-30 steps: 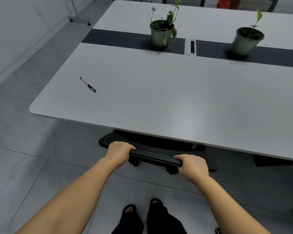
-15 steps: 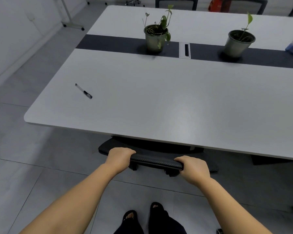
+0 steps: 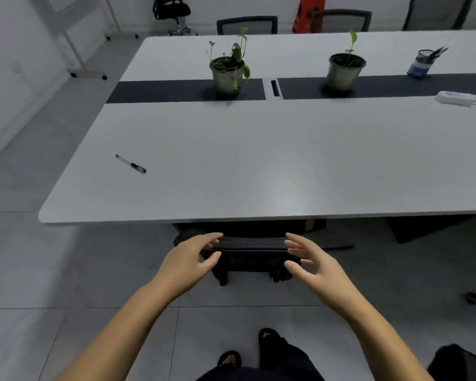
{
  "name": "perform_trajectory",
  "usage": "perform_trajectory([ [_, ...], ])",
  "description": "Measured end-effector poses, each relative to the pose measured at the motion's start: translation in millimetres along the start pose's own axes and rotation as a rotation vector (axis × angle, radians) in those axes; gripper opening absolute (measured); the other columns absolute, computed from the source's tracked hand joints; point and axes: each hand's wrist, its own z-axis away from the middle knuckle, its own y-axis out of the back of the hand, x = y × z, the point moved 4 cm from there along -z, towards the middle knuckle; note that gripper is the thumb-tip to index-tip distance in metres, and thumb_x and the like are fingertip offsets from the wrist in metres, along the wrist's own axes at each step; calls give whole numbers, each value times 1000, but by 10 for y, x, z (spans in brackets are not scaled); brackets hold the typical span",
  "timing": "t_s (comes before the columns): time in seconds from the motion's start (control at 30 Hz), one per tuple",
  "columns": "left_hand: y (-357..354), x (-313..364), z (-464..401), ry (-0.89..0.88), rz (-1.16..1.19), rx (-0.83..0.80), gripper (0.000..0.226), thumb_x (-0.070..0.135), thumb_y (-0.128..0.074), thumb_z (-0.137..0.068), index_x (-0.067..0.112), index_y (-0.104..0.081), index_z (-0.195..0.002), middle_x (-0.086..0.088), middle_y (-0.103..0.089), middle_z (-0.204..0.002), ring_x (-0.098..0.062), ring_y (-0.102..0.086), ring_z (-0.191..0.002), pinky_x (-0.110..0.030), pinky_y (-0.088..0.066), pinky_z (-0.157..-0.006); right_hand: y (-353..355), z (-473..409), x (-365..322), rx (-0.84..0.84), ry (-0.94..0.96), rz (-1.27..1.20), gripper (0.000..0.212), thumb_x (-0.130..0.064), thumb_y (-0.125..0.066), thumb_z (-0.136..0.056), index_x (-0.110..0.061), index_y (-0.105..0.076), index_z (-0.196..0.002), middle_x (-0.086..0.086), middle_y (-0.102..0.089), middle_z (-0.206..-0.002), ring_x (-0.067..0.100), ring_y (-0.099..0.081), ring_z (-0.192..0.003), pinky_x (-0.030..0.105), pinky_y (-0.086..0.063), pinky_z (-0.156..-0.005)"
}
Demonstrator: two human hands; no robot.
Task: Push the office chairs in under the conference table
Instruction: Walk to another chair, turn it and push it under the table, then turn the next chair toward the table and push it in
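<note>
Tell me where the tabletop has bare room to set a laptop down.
The widest bare patch on the conference table runs from the pen rightward along the near edge, up to the dark strip. The strip is crowded: two plant pots, the cable port, the pen cup. The power strip takes the right end.

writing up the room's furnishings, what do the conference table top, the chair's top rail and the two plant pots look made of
Conference table top: likely laminate or coated board, pale grey, matte with a soft ceiling-light sheen, no visible grain.
Chair's top rail: seems to be dark padded fabric or leatherette, with a row of stitching along it.
Left plant pot and right plant pot: look like dull metal or plastic, grey; too blurred to settle.
</note>
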Motion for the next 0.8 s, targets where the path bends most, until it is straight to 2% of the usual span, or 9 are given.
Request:
perform_trajectory([
  [0.1,135,13,408,-21,228,126,37,13,-62,-85,35,-57,-115,21,-67,-100,2,-60,-97,-22,-49,-88,-139,424,-54,52,-24,-114,47,-20,-60,-86,-41,-44,-125,-19,-55,-123,-8,-51,-111,20,-42,-95],
  [0.17,186,62,653,-51,307,169,42,5,-62,-84,37,-57,-110,22,-65,-103,3,-60,-96,-10,-46,-83,-222,684,-58,90,-56,-177,47,-19,-59,-86,-40,-44,-126,-18,-58,-121,-7,-52,-110,19,-44,-92],
  [0.27,192,91,938,-99,373,168,45,2,-61,-84,38,-61,-110,21,-64,-106,2,-61,-95,-5,-44,-79,-315,1062,-30,213,-89,-292,46,-12,-59,-85,-36,-49,-123,-17,-63,-114,-2,-56,-108,12,-46,-84],
  [0.4,63,88,1115,-101,478,76,33,31,-60,-86,45,-52,-115,21,-63,-107,0,-60,-99,-6,-45,-81,-457,1513,78,393,-140,-348,46,-17,-60,-80,-35,-50,-121,-23,-60,-117,1,-57,-108,14,-47,-85],
  [0.47,-60,119,1147,-103,501,2,39,44,-55,-78,48,-50,-117,22,-62,-109,-1,-60,-102,-8,-45,-82,-533,1716,152,458,-172,-347,47,-19,-61,-78,-37,-49,-120,-25,-58,-118,1,-57,-109,17,-46,-90],
  [0.57,-281,267,1202,-135,512,-131,42,38,-55,-78,53,-48,-116,24,-60,-111,0,-58,-104,-8,-45,-83,-601,2052,261,557,-225,-351,48,-10,-60,-83,-38,-49,-120,-27,-57,-117,-1,-56,-109,18,-48,-90],
  [0.63,-424,406,1264,-191,515,-199,44,32,-54,-78,55,-48,-115,24,-60,-112,0,-58,-104,-9,-46,-82,-594,2299,325,646,-248,-360,48,-11,-60,-83,-38,-48,-121,-27,-57,-117,0,-56,-109,17,-47,-89],
  [0.73,-634,640,1391,-270,506,-284,43,41,-54,-75,56,-48,-115,23,-59,-114,0,-58,-104,-8,-45,-81,-559,2693,422,782,-273,-374,47,-16,-60,-81,-37,-48,-121,-27,-56,-117,0,-56,-109,12,-46,-88],
  [0.8,-787,792,1492,-320,494,-334,44,33,-56,-77,57,-48,-114,24,-58,-114,1,-57,-104,-7,-45,-80,-544,2976,505,855,-292,-380,47,-12,-60,-83,-36,-48,-122,-27,-56,-117,-1,-56,-109,10,-45,-86],
])
